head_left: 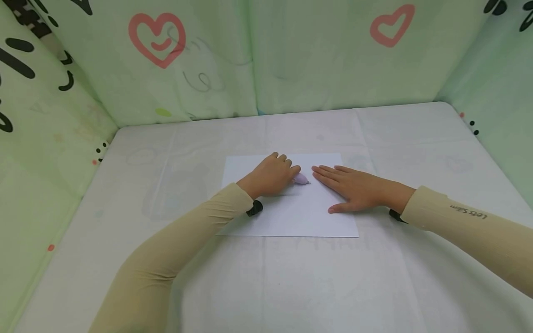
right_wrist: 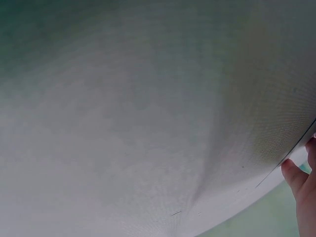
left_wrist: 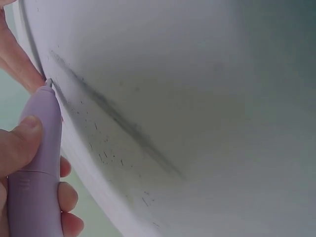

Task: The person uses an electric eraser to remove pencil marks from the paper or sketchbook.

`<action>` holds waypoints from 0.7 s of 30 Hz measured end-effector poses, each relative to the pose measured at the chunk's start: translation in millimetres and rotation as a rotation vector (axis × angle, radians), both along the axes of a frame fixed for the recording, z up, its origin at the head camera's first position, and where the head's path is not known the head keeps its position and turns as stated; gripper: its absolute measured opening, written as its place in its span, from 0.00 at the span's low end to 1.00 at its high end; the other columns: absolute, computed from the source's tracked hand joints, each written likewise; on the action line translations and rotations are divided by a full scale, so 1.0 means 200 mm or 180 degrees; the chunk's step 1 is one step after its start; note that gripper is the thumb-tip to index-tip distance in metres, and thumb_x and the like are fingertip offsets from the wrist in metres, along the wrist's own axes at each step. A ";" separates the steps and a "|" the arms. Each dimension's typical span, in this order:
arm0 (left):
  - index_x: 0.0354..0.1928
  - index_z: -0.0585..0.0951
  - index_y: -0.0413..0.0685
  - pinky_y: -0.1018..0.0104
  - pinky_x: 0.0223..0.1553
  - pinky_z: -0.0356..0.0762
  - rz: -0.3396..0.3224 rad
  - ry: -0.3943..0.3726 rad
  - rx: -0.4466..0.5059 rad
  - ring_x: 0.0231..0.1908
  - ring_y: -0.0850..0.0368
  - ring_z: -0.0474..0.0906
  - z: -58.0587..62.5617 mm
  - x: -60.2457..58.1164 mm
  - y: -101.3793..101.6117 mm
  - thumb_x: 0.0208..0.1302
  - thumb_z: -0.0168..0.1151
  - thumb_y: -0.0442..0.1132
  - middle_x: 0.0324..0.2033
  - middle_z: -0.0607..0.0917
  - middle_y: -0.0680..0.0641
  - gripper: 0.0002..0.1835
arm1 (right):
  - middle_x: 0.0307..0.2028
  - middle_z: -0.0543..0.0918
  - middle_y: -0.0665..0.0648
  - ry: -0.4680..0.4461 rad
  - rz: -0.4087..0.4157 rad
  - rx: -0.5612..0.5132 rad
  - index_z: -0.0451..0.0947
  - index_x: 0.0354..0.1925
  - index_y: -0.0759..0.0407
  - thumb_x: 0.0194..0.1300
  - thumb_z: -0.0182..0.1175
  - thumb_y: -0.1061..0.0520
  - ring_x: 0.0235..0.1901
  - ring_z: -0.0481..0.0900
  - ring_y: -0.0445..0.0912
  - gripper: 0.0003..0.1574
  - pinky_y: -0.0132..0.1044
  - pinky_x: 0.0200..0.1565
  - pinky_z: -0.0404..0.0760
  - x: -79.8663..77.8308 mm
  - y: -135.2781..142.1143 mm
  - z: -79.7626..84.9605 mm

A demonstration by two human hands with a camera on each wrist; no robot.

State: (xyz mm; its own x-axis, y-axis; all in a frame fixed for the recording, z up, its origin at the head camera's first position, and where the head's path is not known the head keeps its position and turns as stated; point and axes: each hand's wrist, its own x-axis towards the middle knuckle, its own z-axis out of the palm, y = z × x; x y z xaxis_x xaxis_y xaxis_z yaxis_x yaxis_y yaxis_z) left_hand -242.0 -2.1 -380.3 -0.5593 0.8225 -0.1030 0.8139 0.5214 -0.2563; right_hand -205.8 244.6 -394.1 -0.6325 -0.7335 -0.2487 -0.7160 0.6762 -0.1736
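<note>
From where I stand, the left hand [head_left: 272, 175] has its fingers wrapped round a lilac pen-shaped tool [head_left: 301, 179], whose narrow metal tip juts out past them toward the right hand. Whether that tip meets the white paper [head_left: 308, 222] I can't tell. Just nearer the person than those fingers runs a grey smear [left_wrist: 118, 118], with dark specks [left_wrist: 101, 148] strewn between it and the tool. The right hand [head_left: 354, 187] lies flat, fingers straight and thumb spread, resting on the sheet's right part, a little apart from the tip. Beneath the paper and fingers stretches a white-covered surface [head_left: 308, 282].
</note>
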 end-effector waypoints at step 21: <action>0.52 0.75 0.51 0.58 0.52 0.72 -0.0028 -0.0035 0.0084 0.45 0.52 0.79 -0.01 -0.01 0.01 0.70 0.50 0.46 0.43 0.84 0.48 0.14 | 0.75 0.44 0.57 -0.0001 0.0003 0.0009 0.41 0.73 0.60 0.61 0.49 0.28 0.74 0.45 0.53 0.59 0.53 0.70 0.48 -0.01 0.00 -0.01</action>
